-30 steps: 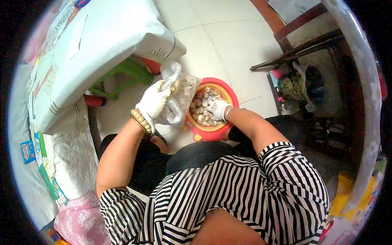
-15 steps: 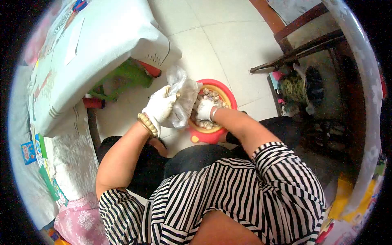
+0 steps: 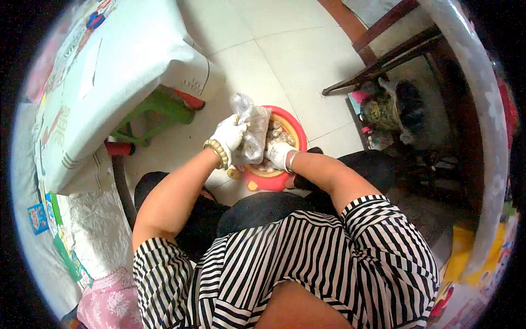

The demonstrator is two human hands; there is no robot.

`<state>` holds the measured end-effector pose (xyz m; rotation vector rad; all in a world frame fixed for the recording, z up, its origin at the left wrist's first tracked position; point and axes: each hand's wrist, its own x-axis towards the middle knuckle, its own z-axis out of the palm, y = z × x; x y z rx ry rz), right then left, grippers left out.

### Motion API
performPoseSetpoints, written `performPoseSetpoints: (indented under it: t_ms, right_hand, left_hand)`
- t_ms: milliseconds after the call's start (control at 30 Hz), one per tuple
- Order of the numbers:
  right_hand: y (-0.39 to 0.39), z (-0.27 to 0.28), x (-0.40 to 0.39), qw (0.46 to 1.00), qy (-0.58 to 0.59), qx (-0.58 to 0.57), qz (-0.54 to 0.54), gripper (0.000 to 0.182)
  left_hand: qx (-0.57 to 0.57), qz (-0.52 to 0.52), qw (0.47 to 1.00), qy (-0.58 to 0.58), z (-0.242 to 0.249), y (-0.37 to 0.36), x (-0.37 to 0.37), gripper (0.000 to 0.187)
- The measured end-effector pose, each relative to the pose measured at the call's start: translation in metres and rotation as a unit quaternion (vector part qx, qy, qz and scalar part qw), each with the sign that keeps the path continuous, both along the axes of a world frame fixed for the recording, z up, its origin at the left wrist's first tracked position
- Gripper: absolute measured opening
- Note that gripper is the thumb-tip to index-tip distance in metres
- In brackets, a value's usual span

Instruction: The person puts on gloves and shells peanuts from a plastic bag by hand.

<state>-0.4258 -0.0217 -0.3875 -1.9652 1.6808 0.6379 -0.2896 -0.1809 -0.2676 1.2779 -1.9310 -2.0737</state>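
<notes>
A clear plastic bag [image 3: 256, 134] hangs from my left hand [image 3: 230, 134], which wears a white glove and has its fingers closed on the bag's edge. The bag leans over the left side of a red and yellow basin [image 3: 299, 125]. Inside the basin lie many small, roundish, pale brown pieces [image 3: 282, 136]. My right hand [image 3: 278, 154], gloved in white too, reaches down among these pieces beside the bag's mouth. Its fingertips are hidden there, and I cannot tell if they hold anything.
A table with a pale cloth [image 3: 137, 49] stands at the left, over a green stool [image 3: 156, 115]. On the right is a dark wooden frame [image 3: 383, 71] with filled bags [image 3: 378, 112] below. Pale floor tiles [image 3: 235, 33] run ahead. My legs flank the basin.
My left hand has moved right with the bag, bringing it further over the basin and nearer my right hand. My right hand stays down in the basin. The view has shifted slightly.
</notes>
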Motion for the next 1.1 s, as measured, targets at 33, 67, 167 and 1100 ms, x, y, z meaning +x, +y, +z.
performPoseSetpoints:
  t_ms: [33, 67, 167, 1100]
  right_hand:
    - [-0.001, 0.004, -0.003, 1.000, 0.009, 0.011, -0.008, 0.032]
    - [-0.002, 0.021, -0.005, 1.000, -0.008, 0.028, -0.008, 0.035]
    - [-0.003, 0.054, -0.010, 0.995, -0.052, 0.029, -0.081, 0.037]
    - [-0.040, 0.045, -0.016, 0.710, -0.393, -0.192, -0.552, 0.038]
  left_hand:
    - [-0.002, 0.000, 1.000, 0.003, -0.002, -0.001, -0.005, 0.024]
    - [-0.041, -0.042, 0.998, -0.010, -0.009, -0.001, -0.008, 0.029]
    - [-0.111, -0.098, 0.989, -0.006, -0.029, 0.009, -0.015, 0.027]
    - [-0.061, -0.037, 0.995, -0.070, -0.076, 0.003, 0.011, 0.027]
